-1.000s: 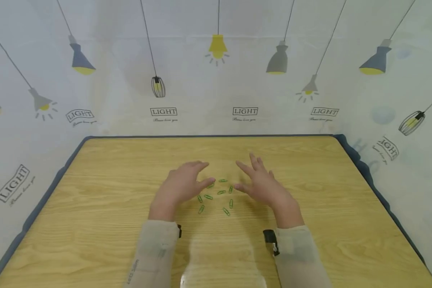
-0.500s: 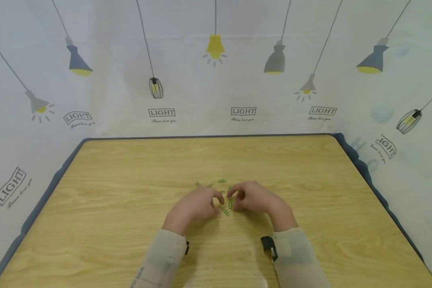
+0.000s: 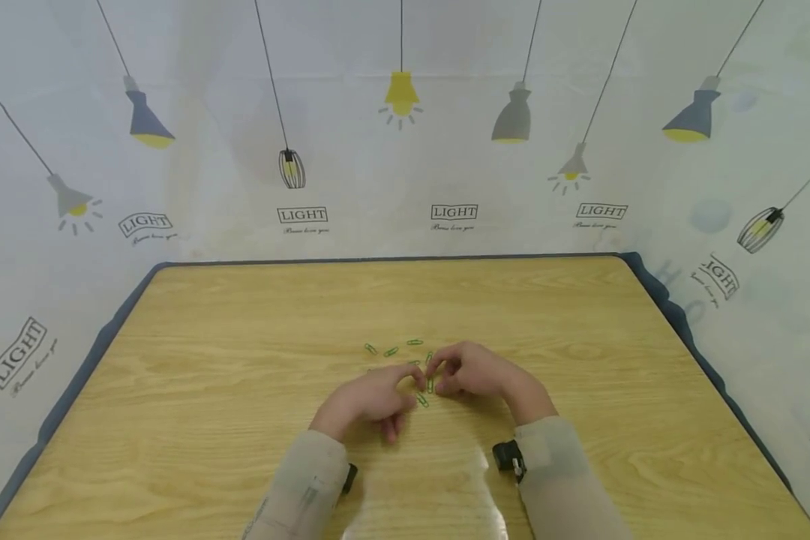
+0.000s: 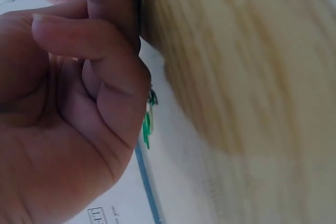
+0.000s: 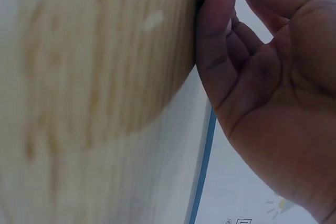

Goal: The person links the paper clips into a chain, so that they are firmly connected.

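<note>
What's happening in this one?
A person's bare left hand and bare right hand are turned toward each other, low over a yellowish wood-grain tabletop, working among small green wire paper clips. Some clips lie loose just beyond the hands, and a couple lie between them. Whether either hand is pinching one can't be made out.

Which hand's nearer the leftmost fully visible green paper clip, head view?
Left: the left hand is just on the near side of that green paper clip; the right hand is farther off, rightward.
</note>
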Motion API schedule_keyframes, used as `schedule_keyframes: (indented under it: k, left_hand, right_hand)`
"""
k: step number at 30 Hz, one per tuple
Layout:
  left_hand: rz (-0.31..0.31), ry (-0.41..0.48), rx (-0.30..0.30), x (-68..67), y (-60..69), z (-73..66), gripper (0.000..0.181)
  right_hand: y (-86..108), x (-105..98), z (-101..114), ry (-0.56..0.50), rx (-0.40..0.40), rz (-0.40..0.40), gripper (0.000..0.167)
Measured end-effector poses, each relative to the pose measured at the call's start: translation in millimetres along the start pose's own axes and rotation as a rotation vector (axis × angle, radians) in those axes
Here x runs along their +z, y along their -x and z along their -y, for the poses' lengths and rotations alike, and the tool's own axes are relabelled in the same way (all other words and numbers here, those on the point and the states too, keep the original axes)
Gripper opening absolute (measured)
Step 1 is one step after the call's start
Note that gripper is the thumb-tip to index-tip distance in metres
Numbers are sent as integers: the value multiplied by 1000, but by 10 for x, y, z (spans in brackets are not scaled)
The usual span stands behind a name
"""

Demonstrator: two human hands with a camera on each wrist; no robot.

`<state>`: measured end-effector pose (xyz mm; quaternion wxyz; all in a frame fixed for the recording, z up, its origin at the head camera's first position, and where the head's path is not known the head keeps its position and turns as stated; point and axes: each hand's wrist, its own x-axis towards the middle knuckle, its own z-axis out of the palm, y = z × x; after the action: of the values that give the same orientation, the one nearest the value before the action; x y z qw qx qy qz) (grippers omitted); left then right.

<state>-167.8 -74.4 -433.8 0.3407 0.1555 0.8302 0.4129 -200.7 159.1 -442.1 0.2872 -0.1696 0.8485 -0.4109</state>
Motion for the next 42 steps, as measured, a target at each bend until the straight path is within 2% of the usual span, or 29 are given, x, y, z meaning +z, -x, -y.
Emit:
schedule_keyframes:
  k: [6, 12, 16, 25, 32, 39, 42]
  left_hand:
    - [22, 10, -13, -18, -36, -1, 22]
    - [17, -11, -15, -14, -64, -36, 19]
    - [-3, -50, -29, 2, -74, -79, 16]
    - [7, -10, -49, 19, -62, -100, 10]
    - [-9, -35, -52, 50, -59, -109, 10]
    - [-35, -80, -28, 64, -65, -92, 10]
    - [-51, -83, 11, 52, -45, -42, 9]
  right_hand:
    - [-70, -33, 1, -15, 17, 31, 19]
    - [-87, -31, 8, -15, 42, 18, 15]
    - [-70, -23, 29, 10, 36, 3, 11]
    - [-32, 10, 53, 42, 22, -1, 7]
    - [-17, 29, 73, 81, 6, 9, 7]
    - [41, -70, 67, 139, -67, 53, 4]
    - [119, -119, 71, 95, -69, 46, 5]
